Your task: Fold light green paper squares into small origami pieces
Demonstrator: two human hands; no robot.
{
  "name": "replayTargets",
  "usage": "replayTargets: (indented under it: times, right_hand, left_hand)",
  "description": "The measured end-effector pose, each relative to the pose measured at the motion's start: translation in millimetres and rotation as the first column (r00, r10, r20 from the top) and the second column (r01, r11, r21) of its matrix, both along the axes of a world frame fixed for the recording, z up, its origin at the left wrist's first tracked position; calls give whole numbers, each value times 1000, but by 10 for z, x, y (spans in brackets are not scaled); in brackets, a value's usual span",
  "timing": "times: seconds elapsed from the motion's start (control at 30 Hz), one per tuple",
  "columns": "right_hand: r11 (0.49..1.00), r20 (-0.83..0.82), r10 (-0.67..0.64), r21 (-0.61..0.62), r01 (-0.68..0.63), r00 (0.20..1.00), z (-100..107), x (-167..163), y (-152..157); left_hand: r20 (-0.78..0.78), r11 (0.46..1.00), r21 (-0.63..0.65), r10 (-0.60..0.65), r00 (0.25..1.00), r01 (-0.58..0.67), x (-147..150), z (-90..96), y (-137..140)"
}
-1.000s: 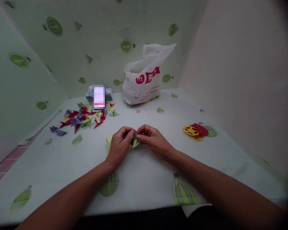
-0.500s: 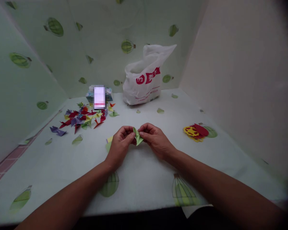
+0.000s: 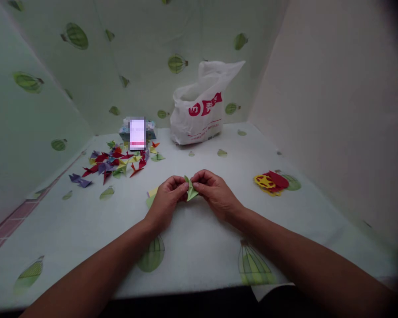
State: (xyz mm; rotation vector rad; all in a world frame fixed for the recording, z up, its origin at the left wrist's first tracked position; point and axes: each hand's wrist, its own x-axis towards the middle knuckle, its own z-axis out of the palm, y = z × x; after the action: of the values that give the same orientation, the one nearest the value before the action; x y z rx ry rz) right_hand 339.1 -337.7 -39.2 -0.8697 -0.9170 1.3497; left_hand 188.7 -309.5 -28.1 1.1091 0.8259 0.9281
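A small folded piece of light green origami paper is pinched between both hands above the middle of the table. My left hand is closed on its left edge, thumb in front. On the other edge, my right hand grips with thumb and fingertips. Partly hidden behind my left hand lie loose sheets of green and yellow paper. Farther left is a heap of folded paper cranes in red, purple, yellow, green and orange.
At the back stands a white plastic bag with red print. A lit phone, blurred out, leans near a tissue box. Red and yellow paper cut-outs lie to the right. Walls enclose the balloon-patterned tabletop.
Almost nothing differs. Both hands keep hold of the green origami paper, which has shifted and tilted very slightly between the fingers.
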Motion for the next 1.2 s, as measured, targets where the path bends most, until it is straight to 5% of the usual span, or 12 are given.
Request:
replayTargets:
  times: [0.4,0.77,1.2]
  right_hand:
    - [1000,84,13,14,-15,996,-7,3,1]
    - [997,177,70,5,-72,982,-13,23,-5]
    - [999,205,43,-13,-41,978,5,16,-3]
  left_hand:
    - [-162,997,62,52,985,-42,-20,5,11]
    - [-459,964,256,185,869,-70,-25,65,-27]
    - [-462,929,367,221,859,-41,-18,58,-39]
